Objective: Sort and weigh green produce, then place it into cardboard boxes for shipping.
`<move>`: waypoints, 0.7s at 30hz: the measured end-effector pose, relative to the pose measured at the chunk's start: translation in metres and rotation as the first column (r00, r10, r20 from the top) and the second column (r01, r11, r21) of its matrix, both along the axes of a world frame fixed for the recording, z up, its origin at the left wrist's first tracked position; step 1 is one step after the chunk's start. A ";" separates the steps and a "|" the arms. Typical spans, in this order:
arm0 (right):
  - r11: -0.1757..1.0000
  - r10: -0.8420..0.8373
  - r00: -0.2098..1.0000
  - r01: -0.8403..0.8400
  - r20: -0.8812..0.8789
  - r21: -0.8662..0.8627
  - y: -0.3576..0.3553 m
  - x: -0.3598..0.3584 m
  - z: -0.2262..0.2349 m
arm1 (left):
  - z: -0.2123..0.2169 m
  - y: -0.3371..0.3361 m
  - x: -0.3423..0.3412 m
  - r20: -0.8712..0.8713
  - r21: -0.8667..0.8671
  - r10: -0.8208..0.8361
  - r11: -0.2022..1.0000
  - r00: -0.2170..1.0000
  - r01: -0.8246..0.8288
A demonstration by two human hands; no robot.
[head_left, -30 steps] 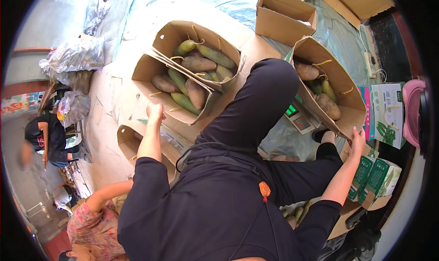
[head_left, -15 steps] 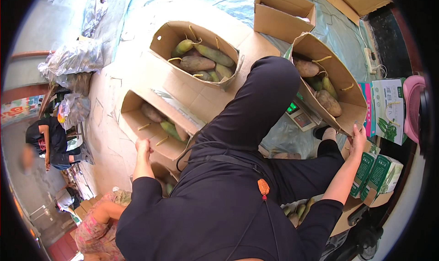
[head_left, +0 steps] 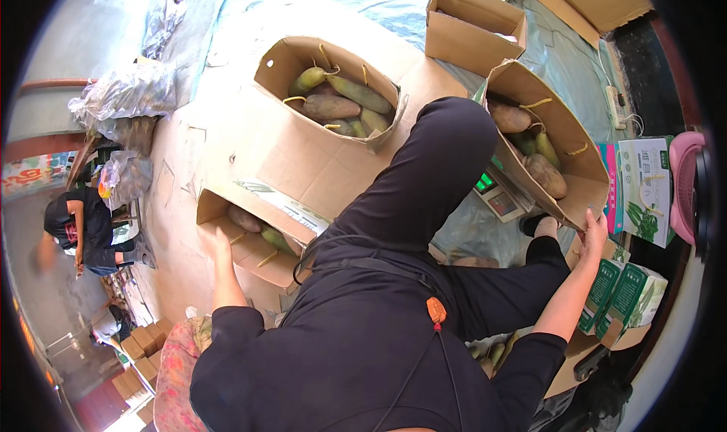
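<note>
Flattened cardboard sheets (head_left: 250, 152) cover the floor of a cluttered packing area, with open cartons of mangoes set about a person dressed in black who bends over them. At the left, the left hand (head_left: 218, 244) rests against the outer edge of a low carton (head_left: 254, 254) holding a few mangoes (head_left: 246, 220); its fingers look laid together along the cardboard wall, though whether they curl over the rim I cannot tell. This carton lies directly beside that hand, its long axis running away toward the person's knee, so the left hand is the nearer by far. On the other side, the right hand (head_left: 593, 231) touches the lower corner of a tilted carton (head_left: 560, 129) of mangoes, fingers loosely bent on its edge. A small scale (head_left: 496, 193) with a green display sits between the legs and that carton. Green and white printed boxes (head_left: 628, 296) stand just beside the right forearm.
</note>
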State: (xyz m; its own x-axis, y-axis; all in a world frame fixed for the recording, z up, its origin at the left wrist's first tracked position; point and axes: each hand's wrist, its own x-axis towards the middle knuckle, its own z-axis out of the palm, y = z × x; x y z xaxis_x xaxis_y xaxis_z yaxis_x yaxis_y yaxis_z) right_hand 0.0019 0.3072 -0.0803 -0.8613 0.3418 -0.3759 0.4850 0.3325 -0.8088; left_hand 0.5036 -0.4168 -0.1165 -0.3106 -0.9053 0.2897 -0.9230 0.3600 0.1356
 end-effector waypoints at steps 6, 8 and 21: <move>0.997 0.025 1.000 -0.025 0.004 -0.076 0.008 -0.003 -0.009 | 0.039 0.029 -0.255 -0.458 0.740 0.204 0.627 0.865 0.244; 0.997 0.031 0.999 -0.032 -0.014 -0.077 0.000 -0.005 -0.015 | 0.024 0.040 -0.305 -0.385 0.765 0.217 0.619 0.897 0.179; 1.000 -0.002 1.000 0.002 -0.007 -0.018 -0.013 0.000 -0.003 | -0.053 0.011 -0.257 -0.409 0.867 0.458 0.464 0.789 0.180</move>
